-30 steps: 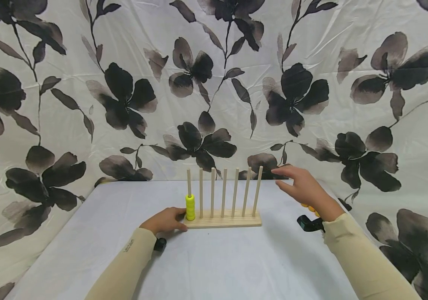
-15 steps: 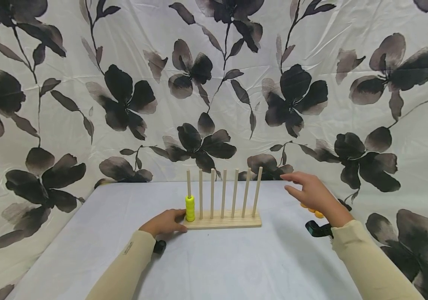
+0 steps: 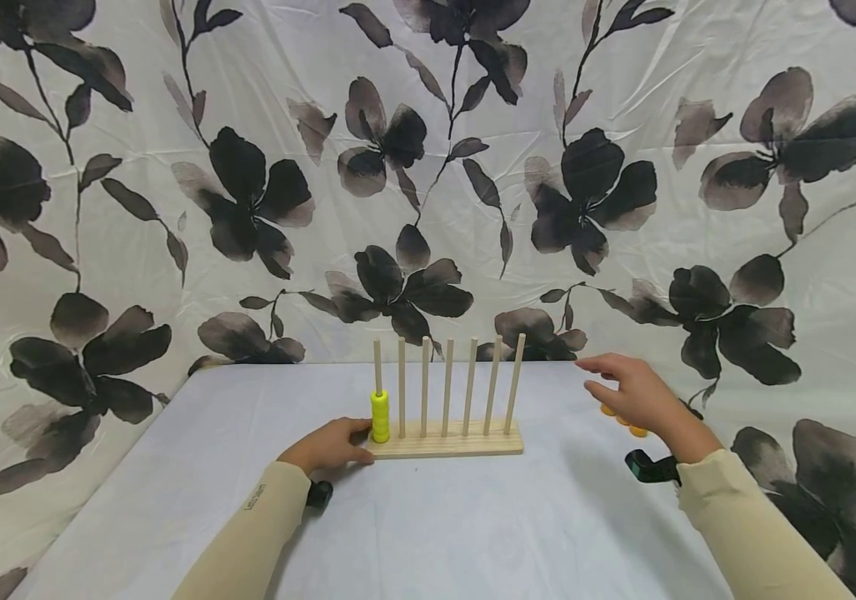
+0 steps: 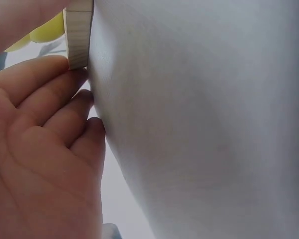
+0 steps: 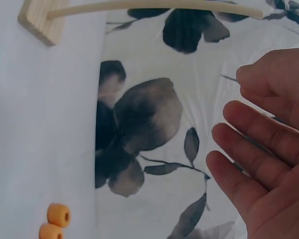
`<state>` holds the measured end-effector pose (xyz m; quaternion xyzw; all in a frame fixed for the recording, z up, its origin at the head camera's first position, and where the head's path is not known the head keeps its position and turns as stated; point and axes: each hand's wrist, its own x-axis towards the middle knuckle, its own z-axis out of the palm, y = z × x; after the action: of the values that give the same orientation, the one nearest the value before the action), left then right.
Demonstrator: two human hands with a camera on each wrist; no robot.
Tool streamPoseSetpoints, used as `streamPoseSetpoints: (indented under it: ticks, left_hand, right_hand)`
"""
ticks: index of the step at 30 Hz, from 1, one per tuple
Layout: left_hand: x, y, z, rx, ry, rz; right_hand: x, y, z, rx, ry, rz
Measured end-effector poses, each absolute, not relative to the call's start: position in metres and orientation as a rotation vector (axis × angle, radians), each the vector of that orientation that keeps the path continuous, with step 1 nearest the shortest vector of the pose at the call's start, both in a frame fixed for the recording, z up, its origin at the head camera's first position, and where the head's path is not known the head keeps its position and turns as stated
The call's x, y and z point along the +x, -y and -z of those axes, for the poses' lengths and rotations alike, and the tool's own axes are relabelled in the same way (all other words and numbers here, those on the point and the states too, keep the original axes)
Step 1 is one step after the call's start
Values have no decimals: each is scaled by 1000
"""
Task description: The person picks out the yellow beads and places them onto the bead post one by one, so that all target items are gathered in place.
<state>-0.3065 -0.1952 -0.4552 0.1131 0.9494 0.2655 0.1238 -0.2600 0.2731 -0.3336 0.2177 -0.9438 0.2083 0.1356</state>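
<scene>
A wooden peg stand (image 3: 446,448) with a row of several upright pegs stands mid-table in the head view. Stacked yellow beads (image 3: 380,417) sit on its leftmost peg; the other pegs are bare. My left hand (image 3: 326,444) holds the stand's left end, thumb at the front and fingers at the end and behind. In the left wrist view its fingers (image 4: 55,94) touch the wooden end block (image 4: 78,42). My right hand (image 3: 641,396) hovers right of the stand, fingers loosely bent and holding nothing. Orange beads (image 3: 638,431) lie on the table beyond it, partly hidden by the hand and wrist.
A white cloth covers the table (image 3: 428,525). Behind it hangs a floral curtain (image 3: 503,150), close to the table's back and right edges. In the right wrist view, two orange beads (image 5: 59,215) lie near the table edge.
My right hand has moved right and slightly down, away from the pegs, with nothing in it. More of the orange beads shows now. The left hand and stand have stayed put.
</scene>
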Motion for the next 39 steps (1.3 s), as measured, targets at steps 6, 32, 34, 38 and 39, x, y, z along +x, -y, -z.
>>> streamPoseSetpoints:
  ticks: [6,32,34,38,39]
  left_hand:
    - [-309,193,459,331,-2748,-803]
    - [-315,195,464,350,-2729,-830]
    - [-314,198,464,325,-2727,-838]
    - [-314,201,464,303,-2720,-863]
    - [-313,201,463,308,-2716,-869]
  right_hand:
    - [-257,-288,341,626,2792,-614]
    - [-239,-352,382,242,3038,-679]
    - [-239,-353,385,219,3062,-691]
    - [-237,-359,388,163,3095,-688]
    - [-236,-361,389,142,3100,-684]
